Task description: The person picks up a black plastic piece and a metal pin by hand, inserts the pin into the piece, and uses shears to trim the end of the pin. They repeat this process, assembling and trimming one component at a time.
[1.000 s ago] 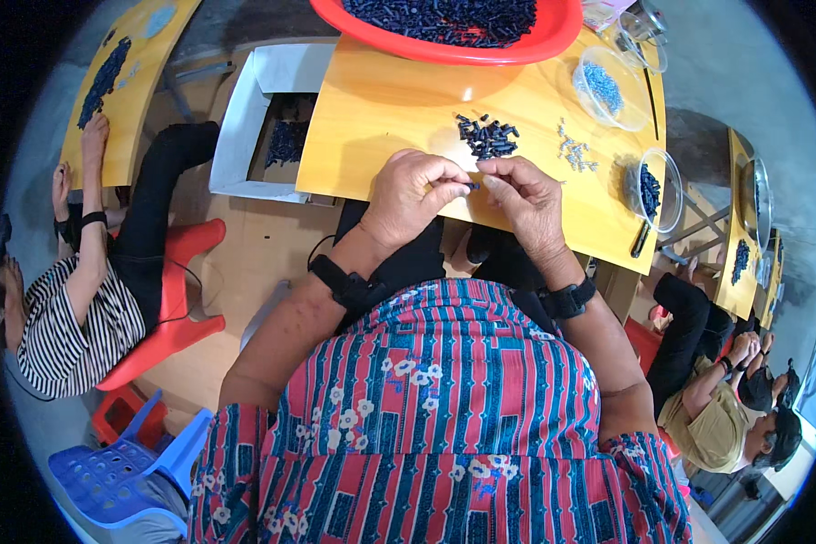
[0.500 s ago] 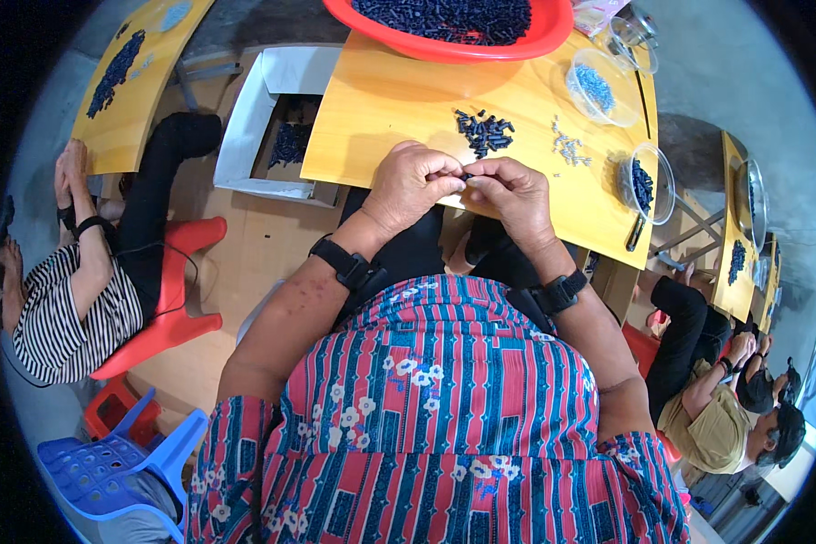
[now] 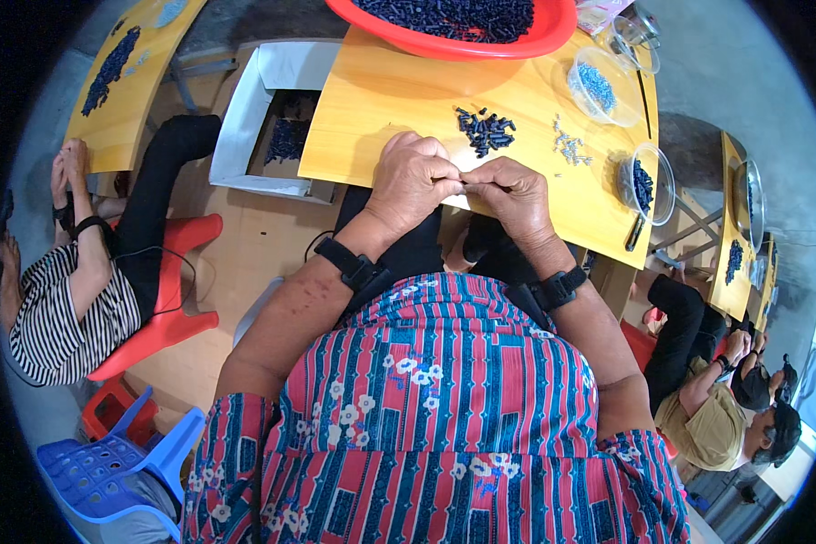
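Note:
Over the near edge of the yellow table (image 3: 372,86), my left hand (image 3: 410,177) and my right hand (image 3: 517,198) meet fingertip to fingertip. Both are closed in a pinch on a small dark piece (image 3: 463,184), mostly covered by the fingers. Just beyond them lies a loose pile of short dark cylindrical pieces (image 3: 486,132). To its right, small pale translucent pieces (image 3: 569,146) are scattered on the tabletop. A clear round tub (image 3: 666,186) with dark pieces stands at the right edge, beside a black pen-like tool (image 3: 636,233).
A red basin (image 3: 426,45) heaped with dark pieces stands at the far edge. Right of it is a clear bowl (image 3: 621,116) of light-blue pieces. An open white box (image 3: 236,118) sits left of the table. Other people work at tables on both sides; red stools (image 3: 177,299) stand nearby.
The fingertips have closed further over the small dark piece, so less of it shows. My left hand has turned slightly. The pile and containers stay put.

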The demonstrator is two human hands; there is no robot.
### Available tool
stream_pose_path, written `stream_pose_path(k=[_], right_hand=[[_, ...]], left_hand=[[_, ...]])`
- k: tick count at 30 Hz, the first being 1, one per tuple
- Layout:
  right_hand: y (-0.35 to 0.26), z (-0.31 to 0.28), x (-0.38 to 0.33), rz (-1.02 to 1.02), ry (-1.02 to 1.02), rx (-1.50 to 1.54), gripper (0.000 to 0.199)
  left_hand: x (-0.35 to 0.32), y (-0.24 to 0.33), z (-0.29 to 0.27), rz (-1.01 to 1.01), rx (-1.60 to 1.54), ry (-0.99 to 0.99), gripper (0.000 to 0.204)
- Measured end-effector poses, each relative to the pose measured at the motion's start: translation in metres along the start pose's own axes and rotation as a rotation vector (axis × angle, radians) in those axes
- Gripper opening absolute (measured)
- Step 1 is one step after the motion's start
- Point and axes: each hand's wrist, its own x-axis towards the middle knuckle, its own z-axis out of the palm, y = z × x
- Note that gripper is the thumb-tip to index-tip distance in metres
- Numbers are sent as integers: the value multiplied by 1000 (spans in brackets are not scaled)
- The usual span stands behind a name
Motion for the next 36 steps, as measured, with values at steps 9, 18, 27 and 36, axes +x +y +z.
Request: stream_pose_path(k=[9,18,27,36], right_hand=[[-42,11,31,-196,-37,8,26],[-42,50,50,-533,-217,-238,53],[-40,51,42,-520,-263,-194,66],[-37,56,42,-475,-241,-187,70]], left_hand=[[-3,2,-2,22,92,-86,10],[-13,-10,11,-99,-197,65,38],[-22,-5,9,-98,-176,48,36],[-16,-8,11,-108,-159,35,35]])
